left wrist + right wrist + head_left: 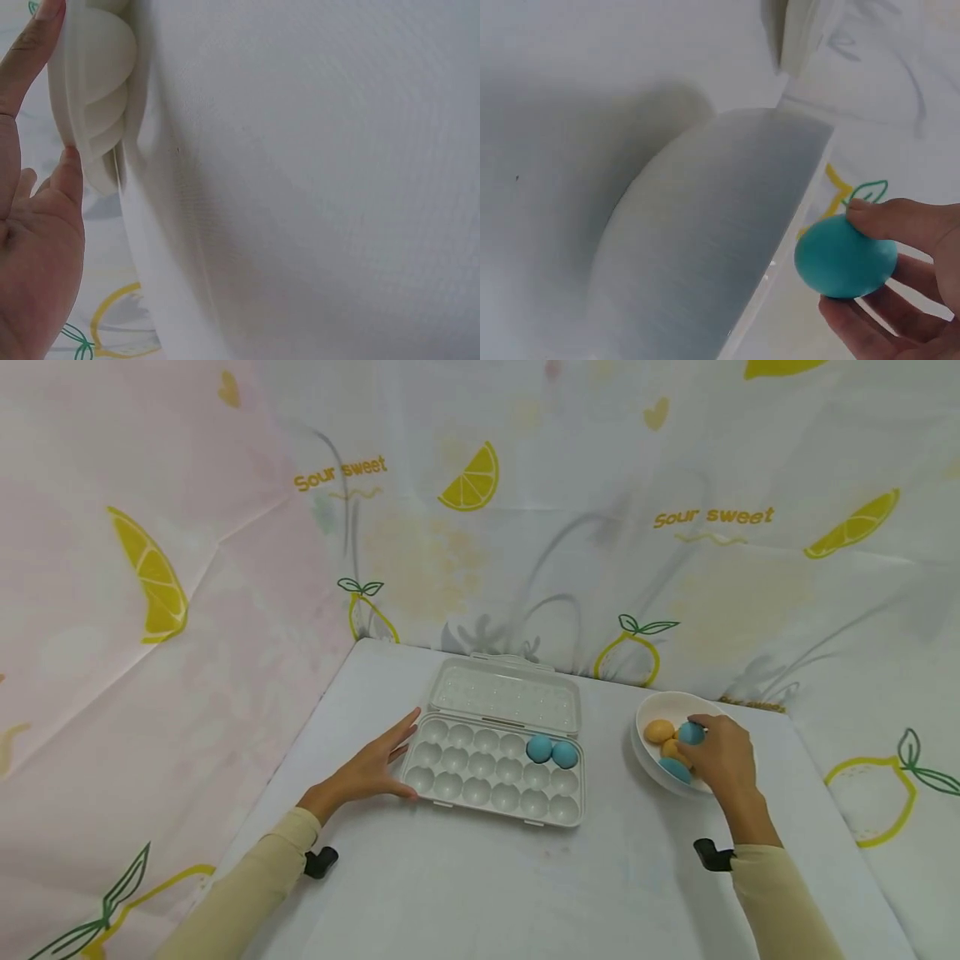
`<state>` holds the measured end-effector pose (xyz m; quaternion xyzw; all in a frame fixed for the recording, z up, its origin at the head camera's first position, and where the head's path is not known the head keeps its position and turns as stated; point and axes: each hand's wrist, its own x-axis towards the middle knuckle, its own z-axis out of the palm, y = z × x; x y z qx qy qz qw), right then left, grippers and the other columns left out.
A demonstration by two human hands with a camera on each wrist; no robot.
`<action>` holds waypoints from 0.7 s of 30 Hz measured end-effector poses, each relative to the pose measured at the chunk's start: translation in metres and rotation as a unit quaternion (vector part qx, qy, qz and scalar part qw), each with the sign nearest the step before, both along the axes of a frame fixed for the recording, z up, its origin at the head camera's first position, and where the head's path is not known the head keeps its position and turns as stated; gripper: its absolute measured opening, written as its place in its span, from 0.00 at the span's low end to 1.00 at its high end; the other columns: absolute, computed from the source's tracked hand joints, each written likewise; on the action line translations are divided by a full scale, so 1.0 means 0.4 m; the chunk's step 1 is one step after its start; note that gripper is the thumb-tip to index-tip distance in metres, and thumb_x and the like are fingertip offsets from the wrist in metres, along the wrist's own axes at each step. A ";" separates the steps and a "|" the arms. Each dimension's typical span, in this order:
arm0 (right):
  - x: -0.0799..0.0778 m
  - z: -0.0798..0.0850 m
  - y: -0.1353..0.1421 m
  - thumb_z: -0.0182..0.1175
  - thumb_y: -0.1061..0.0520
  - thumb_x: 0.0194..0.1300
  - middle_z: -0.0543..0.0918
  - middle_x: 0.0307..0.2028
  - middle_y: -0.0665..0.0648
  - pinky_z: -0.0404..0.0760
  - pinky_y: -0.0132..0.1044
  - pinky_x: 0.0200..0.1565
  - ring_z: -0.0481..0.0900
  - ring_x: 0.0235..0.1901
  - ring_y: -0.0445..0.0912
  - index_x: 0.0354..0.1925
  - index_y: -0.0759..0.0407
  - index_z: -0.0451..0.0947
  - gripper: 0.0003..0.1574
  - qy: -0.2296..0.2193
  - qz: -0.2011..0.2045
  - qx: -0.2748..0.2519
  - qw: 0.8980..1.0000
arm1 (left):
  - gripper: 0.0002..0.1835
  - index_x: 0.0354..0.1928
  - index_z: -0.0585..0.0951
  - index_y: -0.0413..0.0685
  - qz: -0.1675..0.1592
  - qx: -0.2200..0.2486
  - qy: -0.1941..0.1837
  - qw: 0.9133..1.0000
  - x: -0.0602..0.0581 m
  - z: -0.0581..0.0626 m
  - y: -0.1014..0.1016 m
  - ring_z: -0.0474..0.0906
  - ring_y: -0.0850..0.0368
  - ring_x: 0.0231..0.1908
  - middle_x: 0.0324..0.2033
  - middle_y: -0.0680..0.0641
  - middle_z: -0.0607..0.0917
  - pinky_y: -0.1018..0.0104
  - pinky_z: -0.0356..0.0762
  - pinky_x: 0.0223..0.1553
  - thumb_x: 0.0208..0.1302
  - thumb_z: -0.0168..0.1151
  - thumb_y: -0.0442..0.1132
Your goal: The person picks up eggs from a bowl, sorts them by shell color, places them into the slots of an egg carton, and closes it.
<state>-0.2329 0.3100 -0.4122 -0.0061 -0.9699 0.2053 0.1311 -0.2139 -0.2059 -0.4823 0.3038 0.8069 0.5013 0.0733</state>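
Note:
In the head view my right hand (723, 760) is over the white bowl (642, 760), pinching a blue egg (844, 257) between thumb and fingers. The right wrist view has this egg just past the bowl's rim. Inside the bowl lie yellow-orange eggs (660, 731) and another blue egg (675, 768); my hand hides part of its contents. The egg tray (491, 768), with rows of round hollows, has two blue eggs (539, 748) side by side in its back row at the right. My left hand (367, 770) rests at the tray's left edge, thumb and fingers spread along it.
The tray's clear hinged lid (504, 693) lies folded back behind it. All stands on a white-covered table (480, 893). A lemon-printed cloth (480, 552) hangs close behind the table's back edge. Black wrist cameras (321, 862) sit at both sleeves.

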 end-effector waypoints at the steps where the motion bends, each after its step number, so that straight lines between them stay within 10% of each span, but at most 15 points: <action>1: -0.002 -0.001 -0.007 0.62 0.59 0.45 0.75 0.42 0.71 0.75 0.57 0.35 0.74 0.37 0.63 0.46 0.69 0.73 0.27 0.012 0.005 -0.004 1.000 | 0.65 0.67 0.39 0.46 0.001 -0.001 -0.001 1.000 0.000 0.001 0.001 0.45 0.42 0.63 0.66 0.43 0.41 0.52 0.60 0.57 0.29 0.75 0.33; 21: -0.039 -0.033 -0.257 0.70 0.58 0.41 0.74 0.37 0.57 0.81 0.40 0.34 0.74 0.36 0.48 0.42 0.62 0.76 0.26 0.138 0.153 -0.048 0.977 | 0.68 0.68 0.39 0.55 0.020 -0.011 0.001 1.000 -0.030 -0.066 -0.011 0.46 0.48 0.64 0.66 0.54 0.40 0.60 0.61 0.58 0.26 0.76 0.39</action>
